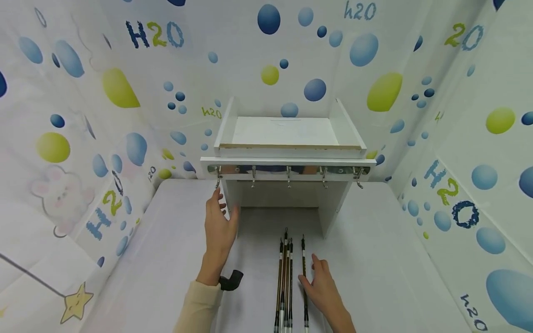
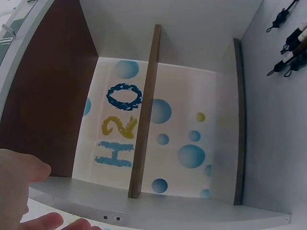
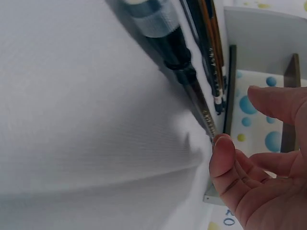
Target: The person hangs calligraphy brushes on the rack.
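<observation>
- Brushes it is, front and centre on the white table, with a bubble-printed backdrop rising behind and to both sides!
- Standing towards the back, a white shelf, hollow underneath, with a shiny strip running right across its face.
- Most of the brushes lie in a close bunch, side by side, looped ends pointing at the shelf.
- Up goes our eye to the left hand, at the strip's left end: fingers a little bent, thumb well apart, nothing held. Fingertip on metal? Can't tell!
- Down low, the right hand, thumb and fingers spread wide, no grip on anything. One digit overlaps a brush in view; contact, I can't call.
- That's the lone brush, just right of the bunch, lying roughly parallel.
- Smallest of all, five hooks in a row, the leftmost hook right above the left fingertips.
</observation>
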